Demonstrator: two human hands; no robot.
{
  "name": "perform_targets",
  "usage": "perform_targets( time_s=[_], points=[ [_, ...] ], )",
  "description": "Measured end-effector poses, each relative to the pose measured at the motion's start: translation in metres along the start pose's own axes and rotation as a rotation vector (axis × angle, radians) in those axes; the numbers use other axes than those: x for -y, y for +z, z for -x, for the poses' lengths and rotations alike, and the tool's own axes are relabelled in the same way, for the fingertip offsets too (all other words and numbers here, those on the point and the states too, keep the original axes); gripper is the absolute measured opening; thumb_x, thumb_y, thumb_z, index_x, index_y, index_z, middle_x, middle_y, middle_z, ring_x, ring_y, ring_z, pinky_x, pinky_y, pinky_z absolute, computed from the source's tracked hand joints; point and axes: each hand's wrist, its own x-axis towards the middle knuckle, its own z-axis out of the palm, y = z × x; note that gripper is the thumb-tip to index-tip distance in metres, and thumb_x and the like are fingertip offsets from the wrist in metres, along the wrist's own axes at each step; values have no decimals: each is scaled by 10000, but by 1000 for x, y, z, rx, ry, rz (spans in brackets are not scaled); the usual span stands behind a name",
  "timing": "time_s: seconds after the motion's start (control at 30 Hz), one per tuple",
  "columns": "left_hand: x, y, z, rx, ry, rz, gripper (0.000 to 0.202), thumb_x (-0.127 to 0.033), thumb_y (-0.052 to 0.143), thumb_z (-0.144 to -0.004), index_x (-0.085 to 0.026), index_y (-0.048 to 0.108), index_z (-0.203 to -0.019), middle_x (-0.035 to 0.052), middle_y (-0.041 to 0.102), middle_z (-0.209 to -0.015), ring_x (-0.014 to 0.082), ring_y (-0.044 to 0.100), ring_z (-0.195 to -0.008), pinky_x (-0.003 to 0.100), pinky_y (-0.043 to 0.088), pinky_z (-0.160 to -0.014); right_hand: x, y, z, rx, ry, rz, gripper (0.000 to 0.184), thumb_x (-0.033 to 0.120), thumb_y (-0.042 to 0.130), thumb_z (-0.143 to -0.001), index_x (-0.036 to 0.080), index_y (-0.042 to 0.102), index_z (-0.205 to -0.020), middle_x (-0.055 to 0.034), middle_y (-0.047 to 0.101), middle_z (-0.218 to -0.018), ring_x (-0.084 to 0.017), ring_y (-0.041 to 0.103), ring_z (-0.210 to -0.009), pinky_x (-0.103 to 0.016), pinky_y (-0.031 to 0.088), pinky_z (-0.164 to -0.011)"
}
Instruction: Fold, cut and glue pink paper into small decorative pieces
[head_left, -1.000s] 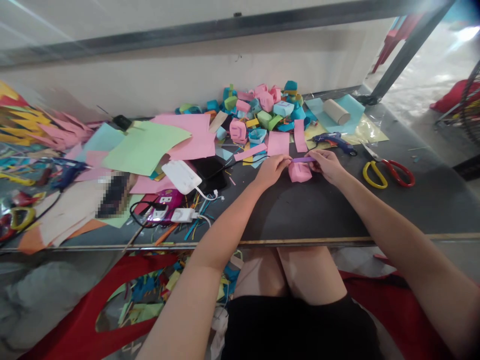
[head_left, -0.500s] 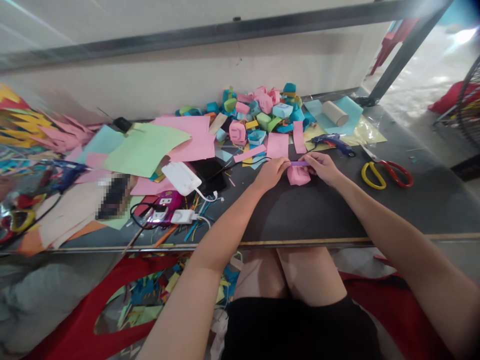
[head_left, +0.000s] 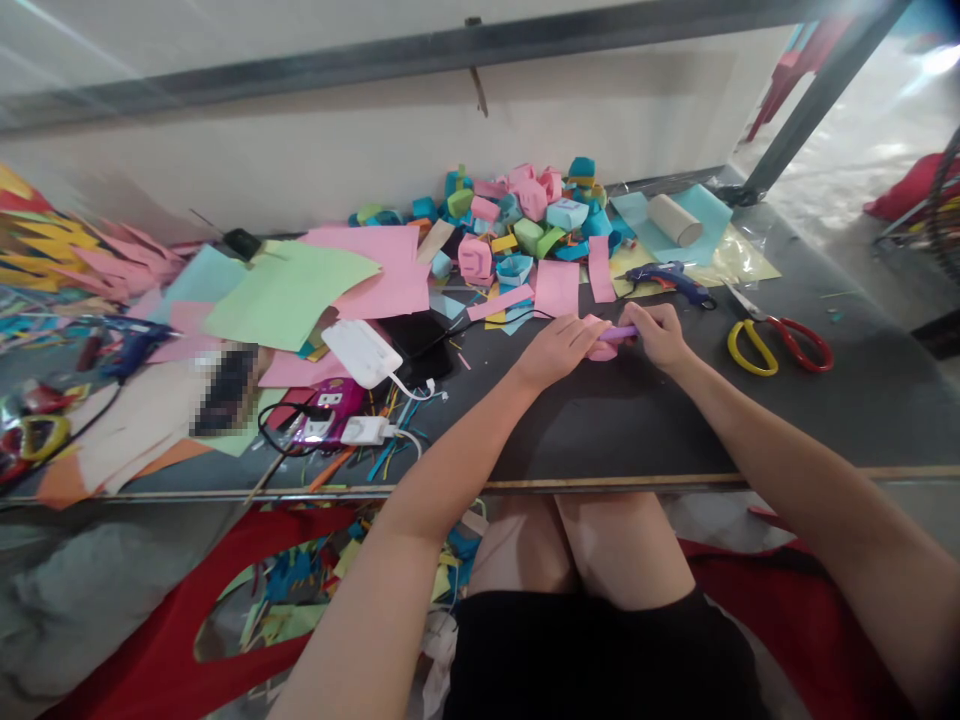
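My left hand (head_left: 556, 348) is closed around a small folded pink paper piece (head_left: 602, 352), which its fingers partly cover. A purple paper strip (head_left: 618, 334) lies across the pink piece. The strip's right end is pinched between the thumb and fingers of my right hand (head_left: 661, 338). Just behind my hands are a flat pink paper rectangle (head_left: 556, 289) and a narrow pink strip (head_left: 600, 268). To the right of them rests a blue glue gun (head_left: 671, 284).
Scissors (head_left: 780, 340) with yellow and red handles lie at the right. A heap of small folded paper pieces (head_left: 531, 198) stands by the wall. Coloured sheets (head_left: 292, 290), a white power bank (head_left: 361, 352) and a purple power strip (head_left: 330, 405) with cords occupy the left.
My left hand has shifted from the purple strip's left end onto the pink piece and now covers part of it. The strip is more tilted, and my right hand has moved slightly right.
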Motion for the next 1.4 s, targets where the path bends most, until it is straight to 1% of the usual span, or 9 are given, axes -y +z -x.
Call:
perform_targets(
  time_s=[0.07,0.17,0.3,0.43,0.7,0.87,1.0,1.13,1.4],
  points=[
    [-4,-1,0,12,30,17,511,-406,259,-1097,-155,566,-1419,160,683,-1330,233,662,-1233,450,488,-1130,-4,-2,0,-10,30,4,623,671,655,-866,196,620,-464,-33,555,-431,-100,458,-406,-263,350,-434],
    [-5,0,0,8,35,4,490,-367,259,-1100,-148,560,-1420,172,680,-1325,236,655,-1239,449,488,-1130,-7,-2,0,-28,39,11,595,606,654,-896,196,607,-468,-27,541,-419,-95,447,-399,-257,343,-436],
    [-1,2,2,-35,28,-74,489,-361,289,-1096,-127,554,-1435,173,713,-1201,238,684,-1159,432,514,-1086,-10,0,1,-17,-40,46,633,672,615,-894,204,589,-468,-16,532,-416,-100,450,-410,-268,342,-460],
    [4,6,3,-55,88,-192,497,-361,295,-1097,-103,542,-1442,163,726,-1104,224,699,-1079,424,539,-1041,-17,1,2,17,-80,71,702,792,559,-865,213,567,-469,-9,528,-425,-116,448,-423,-299,358,-484],
    [6,10,3,-76,122,-263,497,-304,256,-1102,-90,543,-1446,171,727,-1161,215,704,-1082,412,548,-1042,-27,0,-1,-44,-105,137,757,869,481,-851,225,549,-459,-3,503,-413,-126,444,-431,-324,373,-526],
    [8,10,3,-85,130,-258,537,-367,245,-1103,-67,570,-1409,164,734,-1049,220,708,-1083,398,548,-1037,-32,2,-2,-66,-119,171,771,858,450,-877,224,539,-447,-11,512,-423,-130,462,-449,-328,385,-546],
    [9,10,3,-63,129,-226,540,-376,233,-1104,-75,560,-1411,167,731,-1074,218,697,-1094,404,540,-1043,-32,2,0,-60,-138,211,770,834,413,-913,227,533,-455,-16,520,-433,-142,493,-477,-336,411,-581],
    [10,12,5,-56,118,-223,534,-368,232,-1105,-84,550,-1426,158,726,-1053,218,693,-1100,405,533,-1050,-26,2,2,-49,-218,239,763,801,402,-943,232,495,-444,-22,528,-465,-148,504,-525,-344,427,-619],
    [14,17,6,-140,100,-212,537,-386,229,-1098,-103,575,-1397,135,713,-998,217,696,-1008,403,532,-1023,-23,6,4,-65,-259,260,754,791,370,-961,238,497,-465,-26,532,-478,-160,505,-528,-354,426,-611]
  ],
)
